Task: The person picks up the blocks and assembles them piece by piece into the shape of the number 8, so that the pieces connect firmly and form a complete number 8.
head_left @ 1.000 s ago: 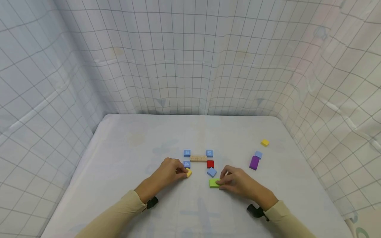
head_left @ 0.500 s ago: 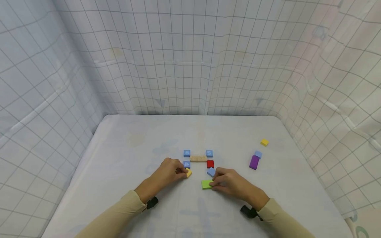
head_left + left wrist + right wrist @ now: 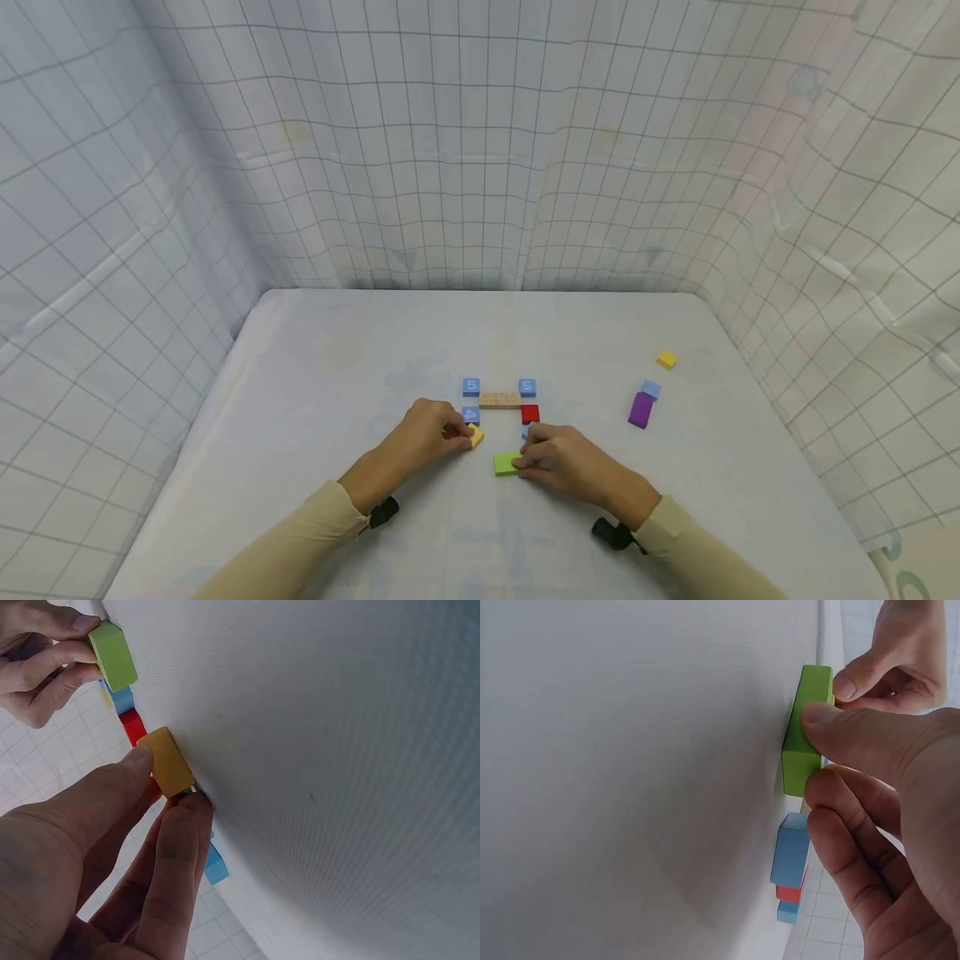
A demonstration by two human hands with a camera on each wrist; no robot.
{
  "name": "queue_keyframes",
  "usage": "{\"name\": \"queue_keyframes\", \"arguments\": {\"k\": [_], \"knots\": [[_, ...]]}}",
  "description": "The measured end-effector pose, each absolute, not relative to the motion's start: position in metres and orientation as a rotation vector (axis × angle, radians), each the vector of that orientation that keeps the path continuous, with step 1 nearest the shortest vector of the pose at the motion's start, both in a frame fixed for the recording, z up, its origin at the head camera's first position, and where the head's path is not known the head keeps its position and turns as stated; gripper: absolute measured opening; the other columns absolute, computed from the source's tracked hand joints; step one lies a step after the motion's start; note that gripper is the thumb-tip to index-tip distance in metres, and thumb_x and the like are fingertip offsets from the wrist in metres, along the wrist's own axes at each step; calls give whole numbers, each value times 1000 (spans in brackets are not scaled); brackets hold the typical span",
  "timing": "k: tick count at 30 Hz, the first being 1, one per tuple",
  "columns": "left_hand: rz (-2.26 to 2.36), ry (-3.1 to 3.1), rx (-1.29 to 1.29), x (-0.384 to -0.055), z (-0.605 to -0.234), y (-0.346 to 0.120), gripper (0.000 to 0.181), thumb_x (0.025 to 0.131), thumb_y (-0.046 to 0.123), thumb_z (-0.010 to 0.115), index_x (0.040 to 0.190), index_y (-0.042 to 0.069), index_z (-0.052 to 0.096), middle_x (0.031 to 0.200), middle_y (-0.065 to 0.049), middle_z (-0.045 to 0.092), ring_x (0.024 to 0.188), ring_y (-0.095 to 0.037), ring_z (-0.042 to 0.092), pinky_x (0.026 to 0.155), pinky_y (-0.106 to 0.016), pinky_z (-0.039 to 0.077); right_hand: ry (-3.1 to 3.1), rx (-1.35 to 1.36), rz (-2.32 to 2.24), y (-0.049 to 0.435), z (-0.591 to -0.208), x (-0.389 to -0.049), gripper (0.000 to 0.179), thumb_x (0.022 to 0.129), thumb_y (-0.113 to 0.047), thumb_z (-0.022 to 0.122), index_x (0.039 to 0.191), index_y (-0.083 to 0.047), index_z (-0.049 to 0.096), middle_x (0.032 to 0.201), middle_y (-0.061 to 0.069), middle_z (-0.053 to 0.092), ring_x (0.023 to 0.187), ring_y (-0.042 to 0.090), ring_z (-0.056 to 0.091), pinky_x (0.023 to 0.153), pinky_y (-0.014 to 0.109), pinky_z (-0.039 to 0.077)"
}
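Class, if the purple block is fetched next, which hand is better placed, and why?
Probably the right hand: it is nearer the purple block, though it holds the green block. The left hand, farther off, pinches a yellow block.

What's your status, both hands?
Left hand pinches yellow block. Right hand grips green block. Blue block near right hand, partly hidden in head view.

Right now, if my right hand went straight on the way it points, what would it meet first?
Past the green block your right hand holds, probably the yellow block pinched in your left hand, though depth is unclear and it might pass on the near side.
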State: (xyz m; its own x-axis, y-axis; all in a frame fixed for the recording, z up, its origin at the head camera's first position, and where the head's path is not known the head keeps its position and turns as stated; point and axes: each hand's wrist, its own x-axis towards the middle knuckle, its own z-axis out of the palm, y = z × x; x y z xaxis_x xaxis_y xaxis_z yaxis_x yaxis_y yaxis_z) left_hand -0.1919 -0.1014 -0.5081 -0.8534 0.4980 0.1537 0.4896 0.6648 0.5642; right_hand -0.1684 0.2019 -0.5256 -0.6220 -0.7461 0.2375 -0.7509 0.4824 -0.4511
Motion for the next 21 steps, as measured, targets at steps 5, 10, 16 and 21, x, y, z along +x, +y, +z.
{"name": "queue_keyframes", "arguments": {"k": [5,10,16,21], "knots": [[956,2852,841,-192,-508,-102,8,93,7,99,96,6,92,94,-6,87,79,-10,79,72,-19,63,-2683,1348,790,195,-527,-170,16,99,-12,95,114,-14,94,107,-3,77,94,1,72,83,15,64],[973,2841,822,-193,-510,-102,9,92,8,100,94,6,91,92,-5,86,78,-6,77,70,-17,60,-2685,1307,704,189,-524,-170,14,98,-15,97,112,-15,94,105,-3,77,92,1,67,82,16,62],[995,2847,868,-195,-513,-103,11,90,7,101,93,5,90,90,-5,86,76,-6,76,70,-18,61,-2656,1256,577,183,-523,-172,13,95,-19,100,107,-18,94,100,-5,76,92,4,61,83,21,59],[1054,2855,990,-204,-535,-108,12,91,12,101,92,8,90,89,-3,85,75,-4,74,68,-21,63,-2627,1227,516,180,-524,-174,12,93,-22,102,102,-21,94,96,-8,76,90,5,61,82,25,55]]}}
